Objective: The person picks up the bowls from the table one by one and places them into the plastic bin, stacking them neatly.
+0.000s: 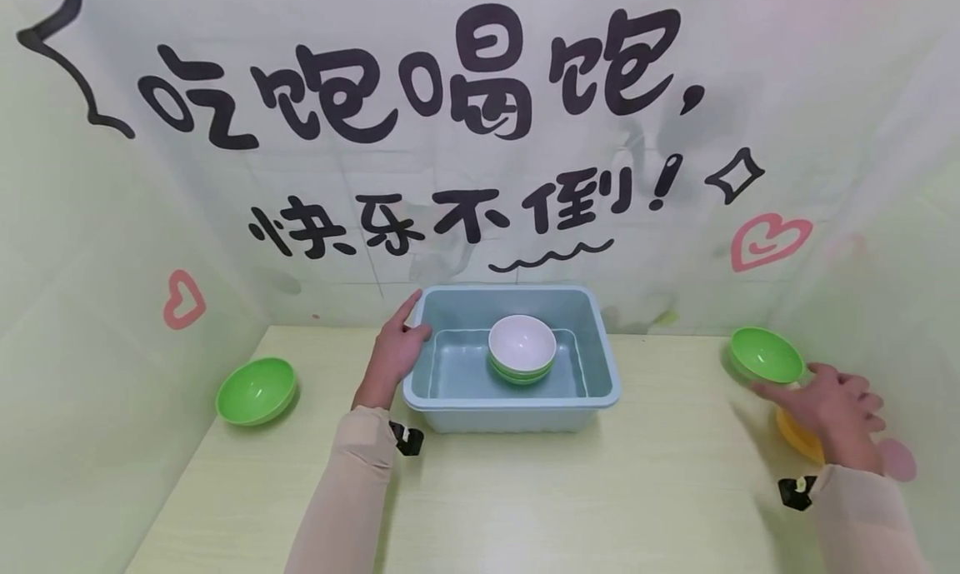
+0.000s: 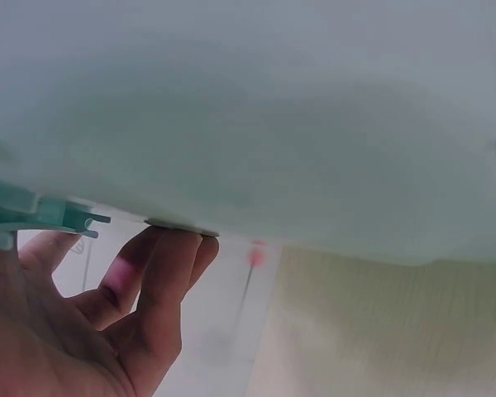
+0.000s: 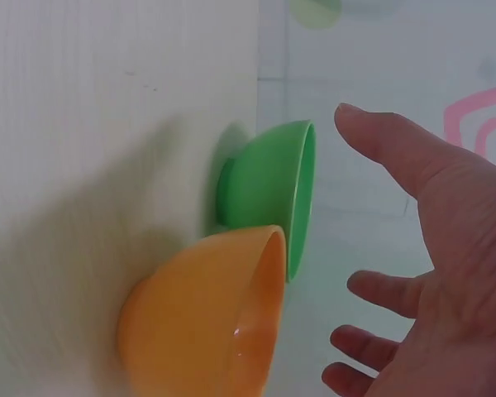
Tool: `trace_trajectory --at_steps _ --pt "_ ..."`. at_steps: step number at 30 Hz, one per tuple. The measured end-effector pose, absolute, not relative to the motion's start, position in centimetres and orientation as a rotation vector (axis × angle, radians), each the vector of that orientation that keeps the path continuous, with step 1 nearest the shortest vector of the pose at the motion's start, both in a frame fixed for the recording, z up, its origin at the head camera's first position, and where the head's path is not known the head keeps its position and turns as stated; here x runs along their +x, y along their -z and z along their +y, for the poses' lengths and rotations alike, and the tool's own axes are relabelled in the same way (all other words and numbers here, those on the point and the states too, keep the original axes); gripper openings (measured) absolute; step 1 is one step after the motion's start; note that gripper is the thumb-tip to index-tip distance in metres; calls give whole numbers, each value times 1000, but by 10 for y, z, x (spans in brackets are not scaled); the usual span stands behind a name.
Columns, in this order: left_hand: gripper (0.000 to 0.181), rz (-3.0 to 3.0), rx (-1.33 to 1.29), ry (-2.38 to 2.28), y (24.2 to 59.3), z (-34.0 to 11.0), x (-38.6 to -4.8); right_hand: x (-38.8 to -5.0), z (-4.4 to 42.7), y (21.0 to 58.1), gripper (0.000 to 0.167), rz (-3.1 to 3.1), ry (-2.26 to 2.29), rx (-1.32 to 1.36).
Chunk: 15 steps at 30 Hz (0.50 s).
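My left hand [image 1: 392, 353] grips the left rim of a light blue basin [image 1: 510, 405]; in the left wrist view the fingers of that hand [image 2: 149, 314] bend against the basin's outer wall [image 2: 231, 124]. Inside the basin, a white bowl [image 1: 522, 343] sits on top of stacked green ones [image 1: 521, 377]. At the right, my right hand [image 1: 832, 407] hovers with spread fingers over an orange bowl [image 1: 797, 436], beside a green bowl [image 1: 765, 356]. The right wrist view shows that hand [image 3: 455, 248] apart from both the green bowl [image 3: 260, 178] and orange bowl [image 3: 194, 318].
Another green bowl [image 1: 257, 391] stands on the table [image 1: 517, 507] at the left, near the side sheet. A white sheet [image 1: 420, 166] with black writing hangs behind the basin, and pale sheets close off both sides.
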<state>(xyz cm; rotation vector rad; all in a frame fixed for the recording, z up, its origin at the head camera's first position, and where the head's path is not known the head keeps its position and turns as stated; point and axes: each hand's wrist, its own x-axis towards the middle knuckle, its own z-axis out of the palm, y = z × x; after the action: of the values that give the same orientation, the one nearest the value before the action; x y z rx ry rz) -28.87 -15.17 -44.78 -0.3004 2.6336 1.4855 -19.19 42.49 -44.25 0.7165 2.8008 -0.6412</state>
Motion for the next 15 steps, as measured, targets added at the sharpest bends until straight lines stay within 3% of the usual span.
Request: trace_trajectory --at_steps 7,15 --pt "69 2629 -310 -1471 445 -150 -288 -184 433 454 135 2699 620 802" --pt "69 2636 -312 -1468 445 -150 -289 -178 447 472 132 2702 606 778"
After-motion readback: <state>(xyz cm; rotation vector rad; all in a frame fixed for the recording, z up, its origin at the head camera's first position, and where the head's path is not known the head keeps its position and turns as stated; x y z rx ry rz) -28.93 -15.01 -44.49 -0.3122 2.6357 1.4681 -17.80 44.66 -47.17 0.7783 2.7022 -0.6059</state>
